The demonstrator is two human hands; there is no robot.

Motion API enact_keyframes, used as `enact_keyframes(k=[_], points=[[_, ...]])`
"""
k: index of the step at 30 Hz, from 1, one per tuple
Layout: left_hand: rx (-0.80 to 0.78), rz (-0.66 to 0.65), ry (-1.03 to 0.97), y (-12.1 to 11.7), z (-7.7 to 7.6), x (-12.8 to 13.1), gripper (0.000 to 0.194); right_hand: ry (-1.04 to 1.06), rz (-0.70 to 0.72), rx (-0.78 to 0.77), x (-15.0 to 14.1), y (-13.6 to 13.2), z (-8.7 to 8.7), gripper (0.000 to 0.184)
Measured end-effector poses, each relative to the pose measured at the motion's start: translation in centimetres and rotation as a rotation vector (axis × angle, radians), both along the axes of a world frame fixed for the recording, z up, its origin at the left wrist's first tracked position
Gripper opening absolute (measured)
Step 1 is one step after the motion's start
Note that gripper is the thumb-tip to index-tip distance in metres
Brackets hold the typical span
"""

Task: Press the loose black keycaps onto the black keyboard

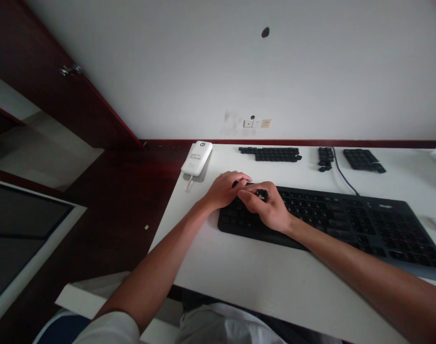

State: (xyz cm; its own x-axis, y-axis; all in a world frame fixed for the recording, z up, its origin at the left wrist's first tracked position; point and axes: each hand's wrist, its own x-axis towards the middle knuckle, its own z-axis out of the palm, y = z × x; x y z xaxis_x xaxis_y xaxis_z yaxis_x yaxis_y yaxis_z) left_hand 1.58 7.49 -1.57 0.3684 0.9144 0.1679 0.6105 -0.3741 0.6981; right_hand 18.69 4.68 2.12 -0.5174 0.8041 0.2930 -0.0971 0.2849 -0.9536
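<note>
A black keyboard (347,220) lies across the white desk (239,267). Both my hands rest on its left end. My left hand (225,188) has its fingers curled down onto the top-left corner of the keyboard, pressing there. My right hand (266,205) is closed in a pinch, with a small dark piece, seemingly a keycap (262,193), between thumb and fingers. The two hands touch each other over the upper-left keys.
Rows of loose black keycaps (271,154) lie at the desk's back edge, with a smaller cluster (325,158) and another block (363,159) to the right. A white device (197,158) sits at the back-left corner. The keyboard cable (342,174) runs backward. Dark floor is to the left.
</note>
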Motion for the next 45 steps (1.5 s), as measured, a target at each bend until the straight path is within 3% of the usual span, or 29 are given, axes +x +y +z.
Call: enact_keyframes(k=[13,24,34,38,45], points=[[0.026,0.017,0.023,0.3,-0.7,0.1,0.034,-0.024,0.011,0.050,-0.2,-0.2,-0.2,0.048],[-0.008,0.014,0.023,0.0,0.2,0.1,0.034,-0.006,0.019,0.015,-0.3,0.1,-1.7,0.049],[0.006,0.001,-0.003,0.1,-0.1,0.1,0.033,0.046,0.034,0.019,-0.4,0.0,-0.8,0.048],[0.016,-0.025,0.041,0.1,0.2,0.0,0.029,0.031,0.009,-0.093,-0.4,0.7,-1.4,0.048],[0.088,0.007,0.085,-0.2,0.3,0.1,0.024,0.215,0.162,-0.580,1.0,4.3,-1.5,0.054]])
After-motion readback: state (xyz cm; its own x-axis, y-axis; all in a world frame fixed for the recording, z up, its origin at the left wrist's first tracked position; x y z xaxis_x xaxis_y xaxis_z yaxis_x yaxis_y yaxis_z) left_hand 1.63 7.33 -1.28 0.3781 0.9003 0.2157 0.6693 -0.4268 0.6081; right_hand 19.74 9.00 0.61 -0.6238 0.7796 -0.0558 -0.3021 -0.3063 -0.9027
